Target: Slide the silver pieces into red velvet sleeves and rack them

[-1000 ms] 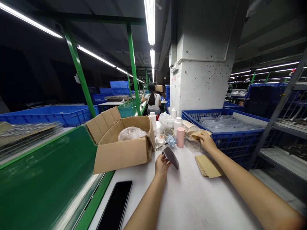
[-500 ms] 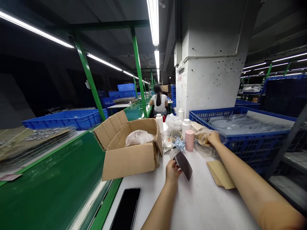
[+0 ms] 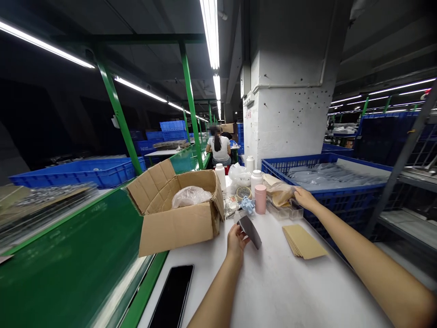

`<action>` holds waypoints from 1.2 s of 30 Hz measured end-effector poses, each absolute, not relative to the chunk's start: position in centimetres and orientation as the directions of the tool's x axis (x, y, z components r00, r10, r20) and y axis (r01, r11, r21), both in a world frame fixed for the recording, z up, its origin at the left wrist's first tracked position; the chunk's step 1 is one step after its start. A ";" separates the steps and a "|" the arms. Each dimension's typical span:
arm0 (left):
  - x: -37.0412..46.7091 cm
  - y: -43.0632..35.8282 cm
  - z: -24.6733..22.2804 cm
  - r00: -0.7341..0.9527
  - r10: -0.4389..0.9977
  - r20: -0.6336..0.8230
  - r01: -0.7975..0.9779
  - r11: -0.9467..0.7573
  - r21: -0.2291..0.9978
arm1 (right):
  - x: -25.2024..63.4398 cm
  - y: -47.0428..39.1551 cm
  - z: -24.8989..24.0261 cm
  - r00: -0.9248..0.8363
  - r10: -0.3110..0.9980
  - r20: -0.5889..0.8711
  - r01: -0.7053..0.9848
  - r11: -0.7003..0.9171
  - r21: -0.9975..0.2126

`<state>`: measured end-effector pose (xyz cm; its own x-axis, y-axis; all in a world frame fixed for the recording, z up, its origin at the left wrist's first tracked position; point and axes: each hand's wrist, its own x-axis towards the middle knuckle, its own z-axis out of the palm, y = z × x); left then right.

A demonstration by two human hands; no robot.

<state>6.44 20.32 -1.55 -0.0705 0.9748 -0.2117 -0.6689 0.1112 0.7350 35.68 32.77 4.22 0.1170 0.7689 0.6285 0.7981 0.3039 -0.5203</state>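
My left hand [image 3: 235, 242] is closed on a dark, slightly curved sheet [image 3: 250, 232], held tilted above the white tabletop [image 3: 266, 282]. A translucent round piece by its fingertips is too unclear to name. Farther right, my right hand [image 3: 305, 199] pinches the edge of a clear plastic bag [image 3: 290, 189] with tan material in it. The bag lies over a clear plastic box [image 3: 285, 212]. Between the hands stand a pink canister [image 3: 260, 199] and a crumpled blue piece [image 3: 248, 206]. A stack of tan paper pieces [image 3: 303, 241] lies below my right forearm.
An open cardboard box [image 3: 175, 232] with a plastic bag inside stands left, beside the green conveyor [image 3: 85, 246]. A phone [image 3: 173, 296] lies in front. White bottles [image 3: 256, 180] and a tape roll [image 3: 243, 194] are behind. A blue crate [image 3: 321, 196] borders the right; a co-worker [image 3: 219, 148] sits ahead.
The view has turned slightly right. My right hand has shifted from over the bag to its right edge, pulling the plastic outward. My left hand keeps the dark sheet, now tilted a little differently.
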 end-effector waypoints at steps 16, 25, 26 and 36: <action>12.6 11.2 2.2 -0.187 0.978 -0.094 -0.535 -0.022 0.844 | 21.5 11.7 3.8 -0.097 0.643 0.760 0.861 0.437 -0.259; 3.2 1.0 4.6 -0.290 0.918 0.270 0.267 -0.193 0.944 | 25.0 13.6 2.6 0.268 0.552 0.790 0.755 0.389 -0.528; 1.1 0.8 4.3 -0.369 0.876 0.311 0.488 -0.102 0.867 | 25.3 13.7 1.8 0.303 0.552 0.777 0.739 0.378 -0.557; -6.1 4.0 1.4 -0.577 0.808 0.121 0.665 0.378 0.644 | 26.2 13.9 -1.9 0.332 0.621 0.710 0.672 0.372 -0.640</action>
